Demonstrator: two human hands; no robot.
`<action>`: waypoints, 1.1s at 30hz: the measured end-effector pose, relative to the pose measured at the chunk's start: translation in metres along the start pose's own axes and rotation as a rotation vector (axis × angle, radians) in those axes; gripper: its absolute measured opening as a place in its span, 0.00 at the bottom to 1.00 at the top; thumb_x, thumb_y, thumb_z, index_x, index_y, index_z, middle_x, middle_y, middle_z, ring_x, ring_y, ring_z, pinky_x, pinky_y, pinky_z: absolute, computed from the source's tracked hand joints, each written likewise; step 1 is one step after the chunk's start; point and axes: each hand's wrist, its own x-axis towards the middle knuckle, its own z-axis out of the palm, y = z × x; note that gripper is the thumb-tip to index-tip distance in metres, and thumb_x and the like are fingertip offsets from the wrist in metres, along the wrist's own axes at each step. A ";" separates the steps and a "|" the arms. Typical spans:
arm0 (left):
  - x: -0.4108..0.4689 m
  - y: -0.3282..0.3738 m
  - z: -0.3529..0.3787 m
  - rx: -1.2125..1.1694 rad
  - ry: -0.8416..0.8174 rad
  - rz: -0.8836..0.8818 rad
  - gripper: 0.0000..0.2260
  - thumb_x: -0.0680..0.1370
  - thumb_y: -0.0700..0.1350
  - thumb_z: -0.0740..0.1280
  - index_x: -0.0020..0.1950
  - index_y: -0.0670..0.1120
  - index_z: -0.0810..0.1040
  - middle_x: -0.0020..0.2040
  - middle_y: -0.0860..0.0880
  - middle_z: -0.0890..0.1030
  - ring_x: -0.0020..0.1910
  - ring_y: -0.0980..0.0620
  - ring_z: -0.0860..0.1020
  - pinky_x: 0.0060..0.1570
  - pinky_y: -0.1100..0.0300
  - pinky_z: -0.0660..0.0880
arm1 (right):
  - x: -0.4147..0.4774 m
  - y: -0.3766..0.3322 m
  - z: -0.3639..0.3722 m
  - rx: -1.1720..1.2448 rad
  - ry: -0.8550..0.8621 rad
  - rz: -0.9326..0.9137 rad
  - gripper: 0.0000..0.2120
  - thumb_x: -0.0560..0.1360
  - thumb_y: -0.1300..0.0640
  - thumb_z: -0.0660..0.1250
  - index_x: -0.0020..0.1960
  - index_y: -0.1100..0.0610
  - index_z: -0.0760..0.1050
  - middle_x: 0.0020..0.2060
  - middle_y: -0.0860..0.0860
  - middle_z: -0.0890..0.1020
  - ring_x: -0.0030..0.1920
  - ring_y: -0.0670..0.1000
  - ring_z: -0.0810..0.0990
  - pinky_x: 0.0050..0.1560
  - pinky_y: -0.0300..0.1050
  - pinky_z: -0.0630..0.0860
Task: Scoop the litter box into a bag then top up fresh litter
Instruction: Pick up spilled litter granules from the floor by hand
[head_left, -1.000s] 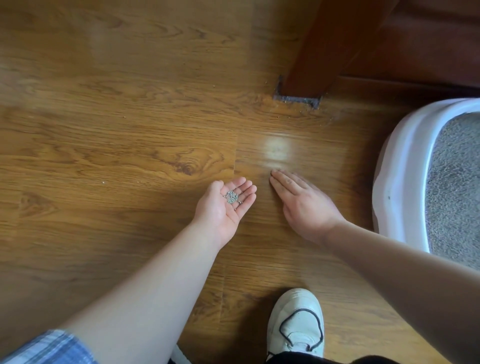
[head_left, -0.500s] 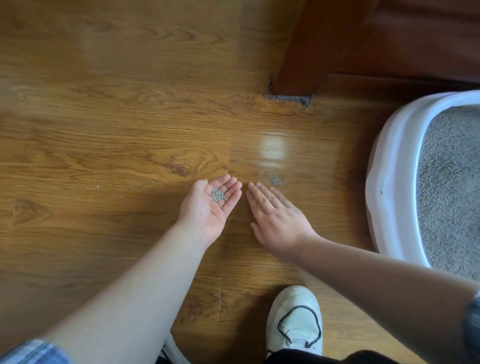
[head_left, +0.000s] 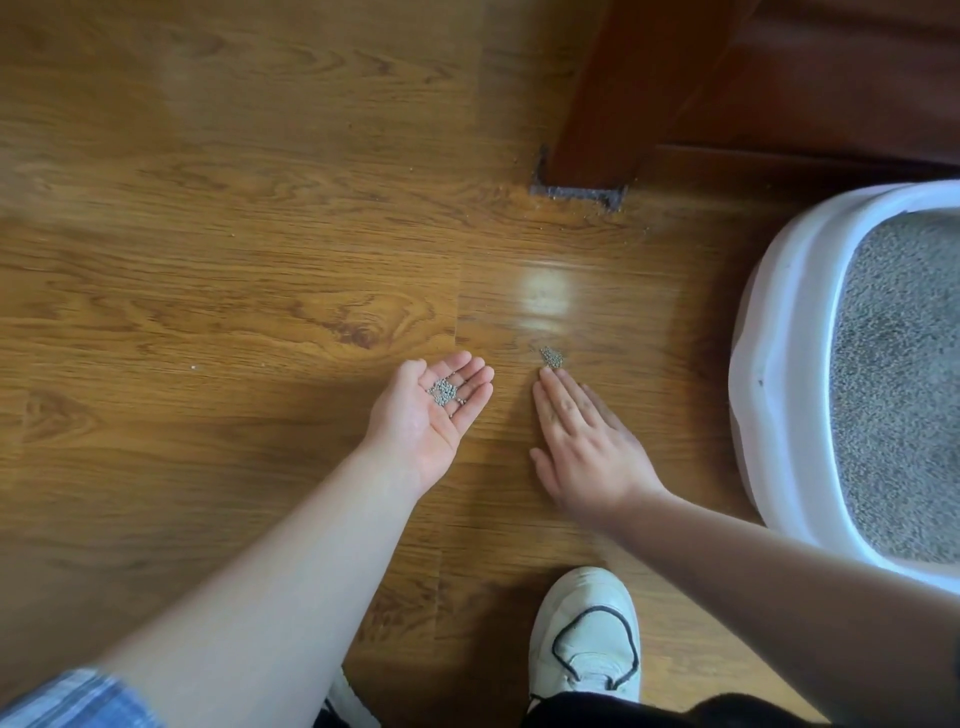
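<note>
A white litter box (head_left: 769, 374) filled with grey litter (head_left: 898, 374) stands at the right edge of the view. My left hand (head_left: 431, 421) is turned palm up just above the wooden floor, with a few grey litter grains (head_left: 444, 391) lying in its cupped palm. My right hand (head_left: 584, 447) lies flat, palm down on the floor, fingers straight and together. Its fingertips are right behind a small pile of spilled grains (head_left: 551, 357) on the floor.
A dark wooden furniture leg (head_left: 608, 93) stands on the floor beyond my hands, with litter crumbs scattered round its base (head_left: 576, 195). My white shoe (head_left: 587, 634) is at the bottom middle. Wooden floor (head_left: 208, 260) stretches to the left.
My right hand has slid back towards me, uncovering the small pile of grains on the floor. My left hand stays palm up with grains in it.
</note>
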 end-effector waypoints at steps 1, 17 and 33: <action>0.000 0.000 0.001 0.002 0.004 -0.001 0.20 0.86 0.48 0.53 0.56 0.36 0.80 0.51 0.40 0.85 0.53 0.43 0.85 0.57 0.51 0.80 | 0.004 0.002 -0.001 0.021 0.016 0.003 0.33 0.79 0.46 0.52 0.78 0.64 0.62 0.78 0.58 0.61 0.79 0.55 0.58 0.78 0.52 0.57; 0.000 -0.008 0.010 0.019 -0.005 -0.031 0.20 0.85 0.48 0.53 0.54 0.36 0.80 0.50 0.39 0.85 0.50 0.43 0.86 0.55 0.51 0.81 | 0.080 0.023 -0.054 -0.194 -0.165 0.318 0.30 0.77 0.27 0.50 0.43 0.52 0.74 0.31 0.47 0.74 0.33 0.52 0.75 0.29 0.41 0.62; 0.011 -0.013 0.011 0.054 0.043 -0.044 0.22 0.86 0.48 0.51 0.53 0.36 0.80 0.47 0.39 0.86 0.47 0.44 0.86 0.49 0.52 0.82 | 0.079 0.012 -0.050 -0.149 -0.126 0.220 0.12 0.85 0.52 0.51 0.57 0.53 0.72 0.47 0.51 0.82 0.43 0.55 0.81 0.33 0.44 0.65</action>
